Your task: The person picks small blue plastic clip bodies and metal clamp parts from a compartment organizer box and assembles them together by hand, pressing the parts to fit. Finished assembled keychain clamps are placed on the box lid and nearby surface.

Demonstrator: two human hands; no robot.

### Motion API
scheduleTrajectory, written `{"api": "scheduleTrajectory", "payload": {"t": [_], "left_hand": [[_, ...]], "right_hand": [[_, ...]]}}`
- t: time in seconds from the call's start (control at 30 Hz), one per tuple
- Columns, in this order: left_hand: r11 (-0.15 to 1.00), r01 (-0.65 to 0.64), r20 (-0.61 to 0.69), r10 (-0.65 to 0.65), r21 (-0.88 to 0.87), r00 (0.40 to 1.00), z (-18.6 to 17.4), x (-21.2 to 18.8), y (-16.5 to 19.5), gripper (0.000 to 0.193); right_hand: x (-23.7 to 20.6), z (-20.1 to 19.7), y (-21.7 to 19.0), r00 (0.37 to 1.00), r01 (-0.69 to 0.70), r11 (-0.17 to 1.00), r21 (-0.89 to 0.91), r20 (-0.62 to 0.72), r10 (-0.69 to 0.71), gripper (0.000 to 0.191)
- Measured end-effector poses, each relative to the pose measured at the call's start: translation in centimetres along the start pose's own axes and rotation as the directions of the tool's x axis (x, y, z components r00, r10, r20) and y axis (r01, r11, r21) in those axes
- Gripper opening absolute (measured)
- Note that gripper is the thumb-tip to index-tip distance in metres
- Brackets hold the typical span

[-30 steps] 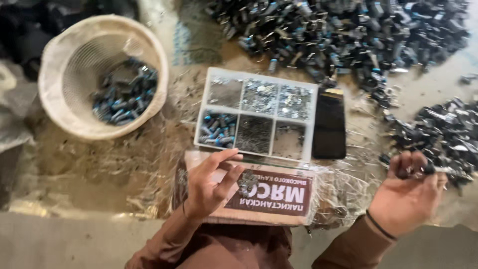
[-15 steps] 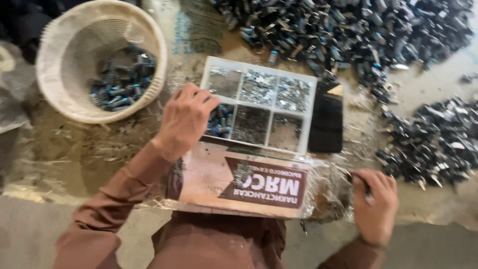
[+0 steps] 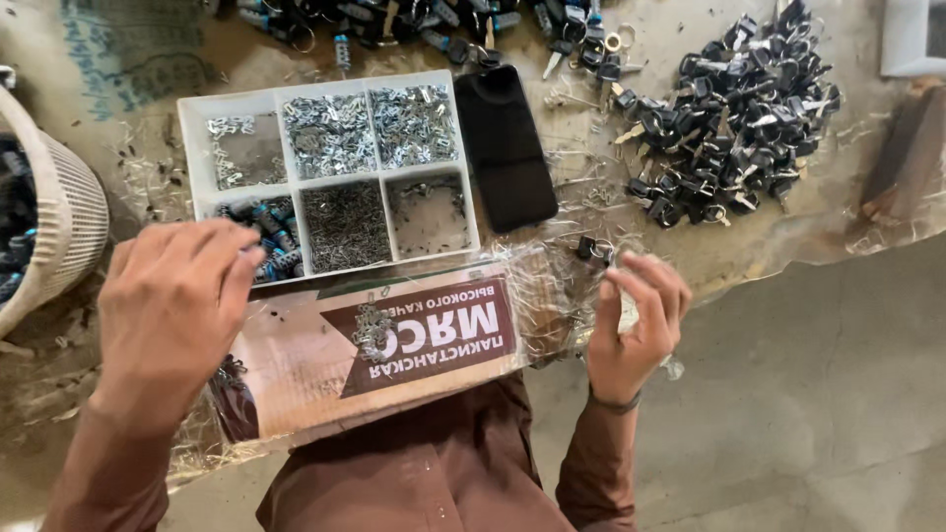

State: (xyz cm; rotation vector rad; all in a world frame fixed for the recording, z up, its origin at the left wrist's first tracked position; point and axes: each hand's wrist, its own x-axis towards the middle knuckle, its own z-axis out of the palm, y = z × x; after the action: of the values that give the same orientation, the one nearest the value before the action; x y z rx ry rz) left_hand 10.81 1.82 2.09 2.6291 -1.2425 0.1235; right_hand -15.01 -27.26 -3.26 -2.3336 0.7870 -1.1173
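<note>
My left hand (image 3: 172, 305) reaches over the lower-left compartment of a white divided tray (image 3: 330, 84), its fingertips bunched on the blue-and-black parts (image 3: 276, 241) there. What the fingers grip is hidden. My right hand (image 3: 636, 315) is raised at the right end of a plastic-wrapped cardboard box (image 3: 394, 345). Its thumb and fingertips pinch a small black key with a ring (image 3: 591, 248). A little cluster of metal rings (image 3: 372, 330) lies on top of the box. The other tray compartments hold silvery rings and tiny dark metal pieces.
A white woven basket (image 3: 69, 227) with blue parts stands at the left edge. A flat black case (image 3: 505, 148) lies right of the tray. A heap of black keys (image 3: 729, 108) sits at the upper right, with more (image 3: 424, 25) along the top edge.
The view has shifted right. My left hand has dropped from the tray's upper left to the compartment of blue parts. My right hand has come up beside the box end.
</note>
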Motion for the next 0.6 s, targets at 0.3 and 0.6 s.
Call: {"api": "scheduleTrajectory", "payload": {"t": [0.3,0.6], "left_hand": [[0.971,-0.162,0.128,0.186,-0.173,0.974,-1.8,1.0,-2.1,0.019],[0.989,-0.125,-0.23,0.104,-0.076,0.968,-2.0,-1.5,1.4,0.017]], "right_hand": [[-3.6,1.5,-2.9,0.902,-0.43,0.537,0.726,0.369,0.224,0.01],[-2.0,4.4,-10.1,0.966,0.06,0.894,0.444,0.2,-0.165,0.014]]}}
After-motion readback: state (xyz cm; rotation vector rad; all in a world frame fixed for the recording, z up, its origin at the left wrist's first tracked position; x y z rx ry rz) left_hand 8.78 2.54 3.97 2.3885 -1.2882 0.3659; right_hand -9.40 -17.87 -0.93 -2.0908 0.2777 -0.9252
